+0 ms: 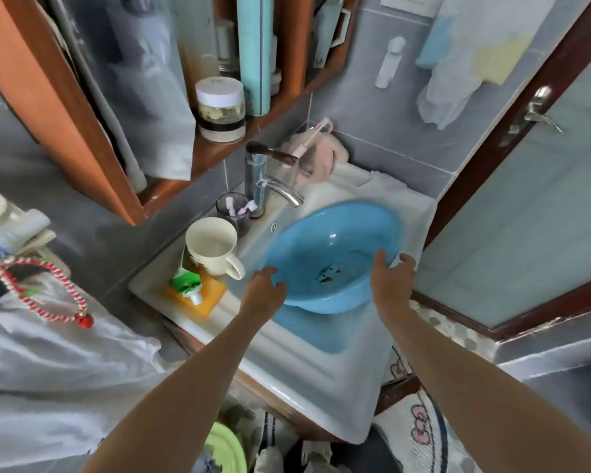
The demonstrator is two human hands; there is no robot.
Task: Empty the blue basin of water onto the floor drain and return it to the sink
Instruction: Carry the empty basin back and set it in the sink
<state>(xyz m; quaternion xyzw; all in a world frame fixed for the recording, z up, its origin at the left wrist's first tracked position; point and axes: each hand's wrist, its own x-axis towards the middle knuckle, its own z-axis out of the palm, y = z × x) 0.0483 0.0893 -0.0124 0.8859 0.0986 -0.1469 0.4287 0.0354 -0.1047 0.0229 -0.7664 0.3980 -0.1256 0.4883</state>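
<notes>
— Where can you pass around the blue basin (pixel 328 254)?
— At the lower edge of the frame the sink (pixel 307 363) front lies open to you.
— And blocked?
— The tap (pixel 280 189) overhangs its upper-left rim; the mug (pixel 214 247) and toothpaste tube (pixel 186 285) crowd the left ledge. The door frame (pixel 512 158) closes the right.

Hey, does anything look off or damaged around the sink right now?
Yes. The round blue plastic basin sits tilted over the white ceramic sink, and dark patches mark its inner bottom, like worn or chipped spots. Both hands, left hand and right hand, are on its rim.
</notes>
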